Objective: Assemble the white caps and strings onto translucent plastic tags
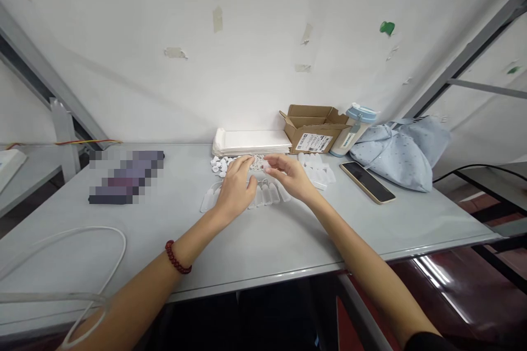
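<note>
My left hand (236,189) reaches palm down over the small white parts, its fingers stretched and thumb apart. My right hand (290,175) is curled, thumb and fingers brought together around a small whitish translucent piece (265,165) whose kind I cannot make out. Between and behind the hands lies a heap of small white loop-like parts (258,162). Beside the left fingers are several small white plastic pieces (218,165). A row of frosted translucent plastic pieces (267,195) lies below the hands, partly hidden by the left one. More translucent pieces (317,167) lie right of the right hand.
Behind the parts are a stack of white envelopes or sheets (255,141), an open cardboard box (315,134) and a blue-lidded bottle (352,131). A phone (368,182) and a pale blue cloth bag (401,153) lie right. A white cable (123,241) loops at left.
</note>
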The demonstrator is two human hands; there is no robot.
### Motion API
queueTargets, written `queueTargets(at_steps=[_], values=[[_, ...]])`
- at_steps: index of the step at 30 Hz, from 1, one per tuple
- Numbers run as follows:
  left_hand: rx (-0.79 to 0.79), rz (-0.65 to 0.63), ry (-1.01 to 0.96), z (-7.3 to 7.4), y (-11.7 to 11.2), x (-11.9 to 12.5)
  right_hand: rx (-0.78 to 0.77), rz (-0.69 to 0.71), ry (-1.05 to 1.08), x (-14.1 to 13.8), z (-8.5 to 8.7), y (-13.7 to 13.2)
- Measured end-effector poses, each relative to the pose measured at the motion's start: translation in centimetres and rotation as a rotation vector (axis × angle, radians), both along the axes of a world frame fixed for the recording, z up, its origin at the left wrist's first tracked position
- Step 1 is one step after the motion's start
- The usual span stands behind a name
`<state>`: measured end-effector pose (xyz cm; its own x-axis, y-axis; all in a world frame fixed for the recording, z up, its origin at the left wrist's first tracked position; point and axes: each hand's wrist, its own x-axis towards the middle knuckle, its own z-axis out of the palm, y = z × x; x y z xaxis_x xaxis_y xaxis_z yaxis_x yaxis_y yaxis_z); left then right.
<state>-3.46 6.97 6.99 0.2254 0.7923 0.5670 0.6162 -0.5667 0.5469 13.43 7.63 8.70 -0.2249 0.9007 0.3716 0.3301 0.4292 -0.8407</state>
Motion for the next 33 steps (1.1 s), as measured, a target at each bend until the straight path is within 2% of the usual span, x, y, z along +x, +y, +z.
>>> queueTargets(at_steps=[5, 15, 22, 33], values=[[0.050, -0.036, 0.012, -0.1, -0.2, 0.1, -0.020, 0.017, -0.029, -0.7, 0.5, -0.8], [0.142, -0.101, 0.008, -0.1, -0.7, 0.4, -0.036, -0.048, 0.008, -0.2, -0.3, 0.0], [0.186, -0.148, -0.010, -0.2, -0.9, 0.4, -0.014, -0.049, -0.017, -0.1, -0.1, 0.0], [0.211, -0.148, 0.001, -0.3, -1.1, 0.6, -0.139, -0.005, 0.243, 0.3, -0.4, 0.5]])
